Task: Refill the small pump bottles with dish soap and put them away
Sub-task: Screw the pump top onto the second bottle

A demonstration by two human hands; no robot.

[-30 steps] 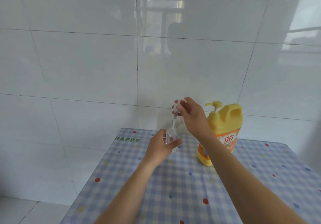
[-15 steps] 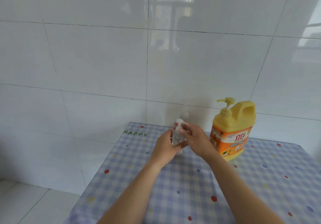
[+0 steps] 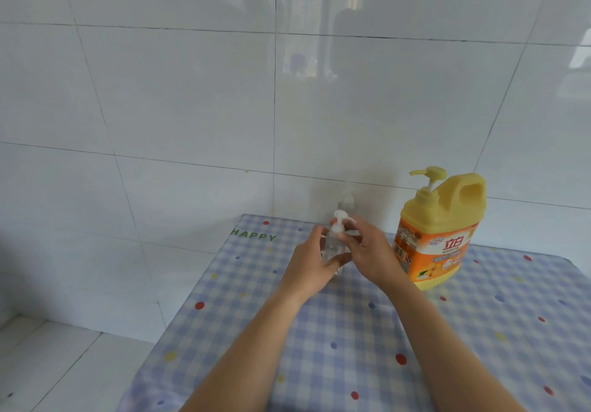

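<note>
Clear plastic small pump bottle (image 3: pixel 332 247) upright between both grips | left grip (image 3: pixel 311 264) wraps its body | right grip (image 3: pixel 367 251) pinches its pump collar | yellow dish-soap jug (image 3: pixel 438 229) on checked bench (image 3: pixel 351 347), just right of right grip

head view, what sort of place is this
Likely a home kitchen or wash area: glossy white wall tiles, a checked tablecloth, and a large dish soap jug beside a small pump bottle.
</note>
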